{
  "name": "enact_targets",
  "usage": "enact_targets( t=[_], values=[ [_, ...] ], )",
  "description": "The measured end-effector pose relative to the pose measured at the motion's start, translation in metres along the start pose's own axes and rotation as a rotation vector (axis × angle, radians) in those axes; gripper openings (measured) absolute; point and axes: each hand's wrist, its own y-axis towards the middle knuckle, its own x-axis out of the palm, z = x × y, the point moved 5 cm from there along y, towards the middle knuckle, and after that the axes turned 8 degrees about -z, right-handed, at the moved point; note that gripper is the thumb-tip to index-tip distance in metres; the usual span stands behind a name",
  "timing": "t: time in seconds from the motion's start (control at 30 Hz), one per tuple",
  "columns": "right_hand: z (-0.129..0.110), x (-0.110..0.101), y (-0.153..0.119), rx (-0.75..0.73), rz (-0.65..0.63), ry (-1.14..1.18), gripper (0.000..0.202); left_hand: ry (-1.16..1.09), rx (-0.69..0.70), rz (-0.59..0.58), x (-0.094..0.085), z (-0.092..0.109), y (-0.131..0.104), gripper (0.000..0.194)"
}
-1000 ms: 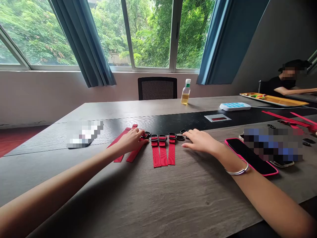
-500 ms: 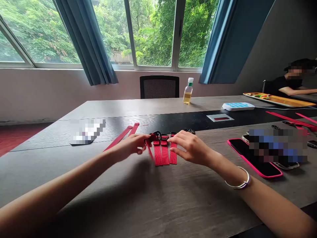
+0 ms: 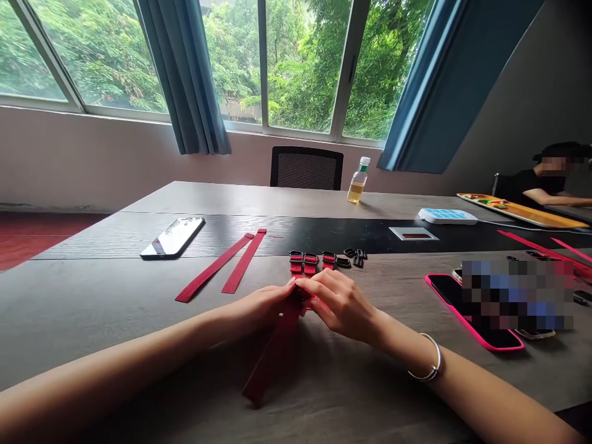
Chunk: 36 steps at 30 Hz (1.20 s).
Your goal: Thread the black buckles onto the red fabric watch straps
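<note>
Both hands meet over the middle of the table at one red webbing strap. My left hand pinches it near its upper end. Opposite, the fingertips of my right hand close on the same end; a buckle there, if any, is hidden by the fingers. The strap's free end slants down towards me. Just beyond my hands lie several red straps threaded through black buckles, their lower parts partly covered. Loose black buckles sit to their right. Two plain red straps lie to the left.
At the left rests a shiny phone. To the right are a pink-cased phone, more red straps and a white power strip. Farther back stand a bottle and a chair. Another person sits beyond an orange tray.
My hands have drawn together and come nearer to me with the strap. My right hand has left the row of buckled straps and now grips the strap's end too. The view has tilted slightly.
</note>
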Motion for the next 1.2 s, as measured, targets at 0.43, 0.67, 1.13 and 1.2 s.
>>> enact_targets(
  t=[0.43, 0.67, 1.13, 1.2],
  values=[
    [-0.0035, -0.0038, 0.0006, -0.072, 0.109, -0.120, 0.018, -0.340, 0.005, -0.145, 0.0051, 0.0024, 0.0040, 0.037],
    [-0.0009, 0.0013, 0.0035, 0.016, 0.019, -0.066, 0.014, -0.277, -0.020, -0.040, 0.0008, -0.0045, 0.0032, 0.045],
    [-0.0026, -0.0024, 0.0061, 0.081, -0.087, -0.123, 0.018, -0.384, 0.023, -0.098, 0.0025, -0.0060, 0.0100, 0.028],
    [-0.0032, -0.0013, 0.0067, 0.082, -0.120, -0.133, 0.016, -0.362, 0.020, -0.062, 0.0024, -0.0050, 0.0099, 0.026]
  ],
)
